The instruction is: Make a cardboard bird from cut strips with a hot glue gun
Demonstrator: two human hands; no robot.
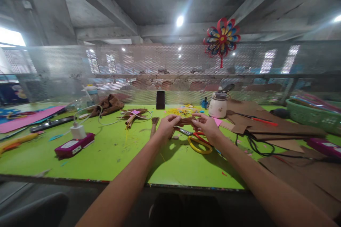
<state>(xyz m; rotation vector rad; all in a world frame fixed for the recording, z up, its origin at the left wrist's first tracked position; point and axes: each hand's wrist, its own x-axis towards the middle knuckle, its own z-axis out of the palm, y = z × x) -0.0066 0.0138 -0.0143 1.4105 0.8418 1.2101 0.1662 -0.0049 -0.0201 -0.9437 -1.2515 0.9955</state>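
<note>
Between my two hands stretches a folded strip of brown paper (185, 121), raised a little above the green table. My left hand (168, 125) pinches its left end, thumb on top. At the other end, my right hand (206, 125) has its thumb and fingers closed on the strip. Just below it lie scissors (199, 146) with yellow and red handles, their blades pointing left under the paper. A brown fringed paper piece (154, 125) rests to the left of my left hand. Behind my hands is a pile of yellow shreds (183, 111).
A purple power strip (74, 146) with a white charger (77, 132) sits at left. A phone (160, 100) stands at the back, left of a white bottle (217, 106). Brown paper sheets (255, 120), black cables and a green basket (314, 115) occupy the right.
</note>
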